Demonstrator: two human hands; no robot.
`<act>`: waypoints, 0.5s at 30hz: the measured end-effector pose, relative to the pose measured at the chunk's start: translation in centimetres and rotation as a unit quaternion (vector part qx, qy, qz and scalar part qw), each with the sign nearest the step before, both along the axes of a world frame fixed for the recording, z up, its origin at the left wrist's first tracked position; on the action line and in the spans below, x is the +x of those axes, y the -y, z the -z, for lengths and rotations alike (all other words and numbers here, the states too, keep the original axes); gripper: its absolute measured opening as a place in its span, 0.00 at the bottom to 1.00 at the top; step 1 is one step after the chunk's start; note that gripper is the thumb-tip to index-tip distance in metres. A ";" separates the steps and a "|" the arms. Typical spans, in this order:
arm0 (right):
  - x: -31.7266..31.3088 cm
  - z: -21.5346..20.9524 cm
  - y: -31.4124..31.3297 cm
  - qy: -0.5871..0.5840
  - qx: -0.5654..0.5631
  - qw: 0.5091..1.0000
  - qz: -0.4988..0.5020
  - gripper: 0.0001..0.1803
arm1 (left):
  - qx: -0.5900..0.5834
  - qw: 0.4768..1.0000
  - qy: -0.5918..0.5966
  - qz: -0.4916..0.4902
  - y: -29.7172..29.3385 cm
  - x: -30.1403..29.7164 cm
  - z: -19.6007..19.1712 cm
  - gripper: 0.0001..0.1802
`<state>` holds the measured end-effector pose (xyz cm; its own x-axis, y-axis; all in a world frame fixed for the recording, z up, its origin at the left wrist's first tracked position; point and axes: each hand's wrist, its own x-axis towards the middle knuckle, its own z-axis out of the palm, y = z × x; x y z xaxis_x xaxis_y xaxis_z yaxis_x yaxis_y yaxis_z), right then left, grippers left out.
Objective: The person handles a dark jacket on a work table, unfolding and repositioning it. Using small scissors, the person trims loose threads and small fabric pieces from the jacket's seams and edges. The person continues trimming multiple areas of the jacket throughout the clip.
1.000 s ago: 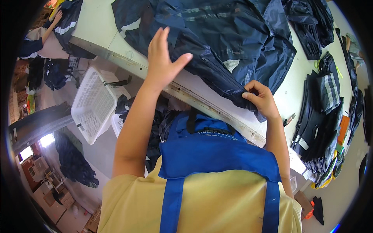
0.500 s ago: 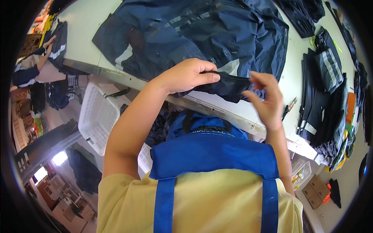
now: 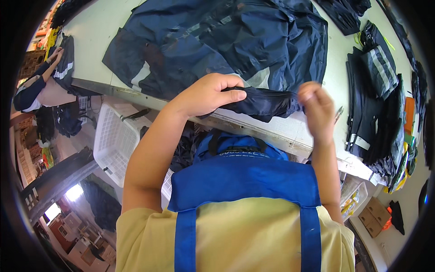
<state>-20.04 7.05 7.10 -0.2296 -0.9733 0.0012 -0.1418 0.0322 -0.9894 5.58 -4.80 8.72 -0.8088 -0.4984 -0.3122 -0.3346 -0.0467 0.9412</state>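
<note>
A: What is held by the left hand?

B: A bunched fold of the dark navy jacket is clamped between its thumb and curled fingers, at the near edge of the white table. The gathered cloth is seen stretching to the right from that fist, over the table edge.

A: And the right hand?

B: It is raised just to the right of the gathered fold, with the fingers curled together. It is blurred, so whether cloth is pinched in it cannot be told.

A: Where is the rest of the jacket laid?

B: It is spread across the table beyond both hands, from the left part of the top to past the middle, with a pale stripe shown on its left part and a patch of light mesh lining just behind the left hand.

A: What else is found around it?

B: A stack of folded dark garments with reflective strips is placed at the right on the table. A white plastic basket is set below the near table edge, on the left. At the far left, another person's hand is rested on a dark piece of cloth.
</note>
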 end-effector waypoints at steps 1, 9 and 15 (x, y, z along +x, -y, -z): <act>-3.0 1.7 -0.1 -0.018 0.025 0.996 0.081 0.11 | 0.004 1.000 -0.003 -0.005 -0.2 0.2 -0.1 0.12; -20.5 17.4 -10.3 -0.530 0.355 0.671 0.379 0.28 | 0.043 0.998 -0.039 -0.012 -0.2 -0.2 0.0 0.11; -24.0 17.2 -12.5 -0.415 0.235 0.808 0.346 0.13 | 0.074 0.995 -0.068 -0.025 0.1 -0.6 0.2 0.12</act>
